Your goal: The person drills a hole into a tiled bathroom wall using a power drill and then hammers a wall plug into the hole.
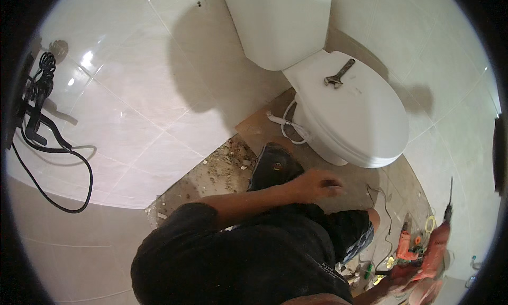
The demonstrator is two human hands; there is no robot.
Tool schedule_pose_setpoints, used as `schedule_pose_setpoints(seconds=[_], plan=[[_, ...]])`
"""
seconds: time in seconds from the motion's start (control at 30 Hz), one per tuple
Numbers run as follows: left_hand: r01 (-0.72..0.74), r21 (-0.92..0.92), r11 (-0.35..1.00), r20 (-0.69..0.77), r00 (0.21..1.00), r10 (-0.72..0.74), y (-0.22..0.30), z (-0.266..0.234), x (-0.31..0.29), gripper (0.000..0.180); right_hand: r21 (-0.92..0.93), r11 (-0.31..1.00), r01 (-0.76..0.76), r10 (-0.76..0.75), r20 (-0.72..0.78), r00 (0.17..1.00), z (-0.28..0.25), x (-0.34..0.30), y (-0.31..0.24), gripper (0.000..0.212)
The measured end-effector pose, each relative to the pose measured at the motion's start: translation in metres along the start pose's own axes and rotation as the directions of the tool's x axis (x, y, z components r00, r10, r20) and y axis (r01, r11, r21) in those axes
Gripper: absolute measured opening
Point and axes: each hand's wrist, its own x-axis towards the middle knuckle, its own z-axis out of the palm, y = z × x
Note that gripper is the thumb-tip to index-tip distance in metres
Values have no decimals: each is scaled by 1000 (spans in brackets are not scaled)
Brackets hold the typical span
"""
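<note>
Gripping a red drill [435, 245] at lower right: right hand [400, 283] wrapped around it, bit upward. Left hand [317, 185] blurred, fingers curled, can't tell if pinching anything; in front of toilet [288, 27]. Wrench [339, 74] on closed lid [368, 111]. Second red tool [405, 247] near drill.

There's 1 toilet [360, 114], 1 adj. wrench [341, 74] & 2 red pwr tools [437, 244] [405, 248].
</note>
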Motion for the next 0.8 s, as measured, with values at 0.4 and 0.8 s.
schedule_pose_setpoints(seconds=[0.4,0.8], plan=[[-416,-549,725,-538,840,74,114,-110,2,63,-36,931,-364,179,913,366,306,-156,-81,42],[-664,-470,581,-751,647,132,118,-281,5,63,293,956,-4,-286,934,214,508,-207,-111,39]])
